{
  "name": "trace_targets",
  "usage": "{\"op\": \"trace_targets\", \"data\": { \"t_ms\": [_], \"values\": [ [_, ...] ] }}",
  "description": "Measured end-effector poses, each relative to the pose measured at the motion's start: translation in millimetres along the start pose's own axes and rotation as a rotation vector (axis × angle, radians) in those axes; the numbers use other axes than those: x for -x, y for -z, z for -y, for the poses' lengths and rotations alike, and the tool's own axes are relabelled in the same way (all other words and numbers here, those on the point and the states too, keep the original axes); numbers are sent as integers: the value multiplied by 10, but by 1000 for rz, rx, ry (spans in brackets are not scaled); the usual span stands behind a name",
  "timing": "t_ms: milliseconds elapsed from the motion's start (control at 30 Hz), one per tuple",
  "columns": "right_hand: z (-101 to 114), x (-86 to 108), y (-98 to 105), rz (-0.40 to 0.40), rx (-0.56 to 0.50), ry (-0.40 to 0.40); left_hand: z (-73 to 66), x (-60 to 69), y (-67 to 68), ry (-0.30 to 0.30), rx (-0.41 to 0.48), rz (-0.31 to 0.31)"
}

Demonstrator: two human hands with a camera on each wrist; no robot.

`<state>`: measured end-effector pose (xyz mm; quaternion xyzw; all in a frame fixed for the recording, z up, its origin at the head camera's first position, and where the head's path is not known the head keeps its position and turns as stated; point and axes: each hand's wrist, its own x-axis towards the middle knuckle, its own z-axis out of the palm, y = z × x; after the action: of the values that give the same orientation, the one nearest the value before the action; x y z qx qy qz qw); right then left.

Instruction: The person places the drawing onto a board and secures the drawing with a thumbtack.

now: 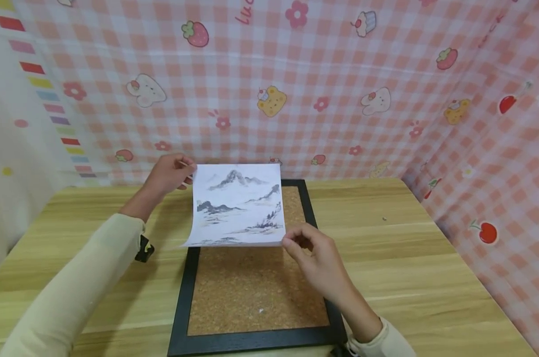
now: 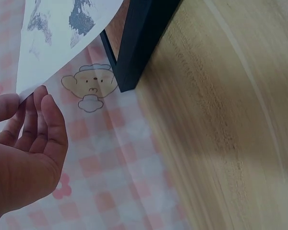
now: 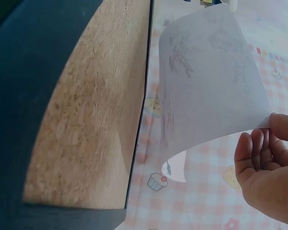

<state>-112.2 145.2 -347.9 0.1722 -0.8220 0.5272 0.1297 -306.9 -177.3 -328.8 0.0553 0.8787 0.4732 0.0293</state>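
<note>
A sheet of paper (image 1: 238,203) printed with an ink landscape of mountains is held up above a cork board (image 1: 258,292) in a black frame (image 1: 256,342). My left hand (image 1: 171,173) pinches the paper's upper left corner between thumb and fingers. At the lower right corner, my right hand (image 1: 314,258) pinches the sheet the same way. The lower left corner hangs free and curls. In the right wrist view the plain back of the paper (image 3: 211,76) bends, apart from the cork (image 3: 96,110). The paper hides the board's upper left part.
The board lies on a wooden table (image 1: 430,287). A small shiny object (image 1: 384,218) rests on the table to the right. A tiny white speck (image 1: 261,311) sits on the cork. Pink checked cloth (image 1: 269,74) covers the wall behind and on the right.
</note>
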Motion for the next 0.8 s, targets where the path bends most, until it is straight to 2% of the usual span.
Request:
{"op": "trace_targets", "data": {
  "t_ms": [200, 467, 800],
  "values": [
    [-14, 38, 62, -9, 5, -40, -4, -23, -50, -6, -13, 24],
    [-58, 81, 164, -12, 27, -73, -41, -86, -195, -13, -9, 35],
    [-128, 124, 187, -31, 62, -95, -22, -135, -307, -31, -22, 40]
  ]
}}
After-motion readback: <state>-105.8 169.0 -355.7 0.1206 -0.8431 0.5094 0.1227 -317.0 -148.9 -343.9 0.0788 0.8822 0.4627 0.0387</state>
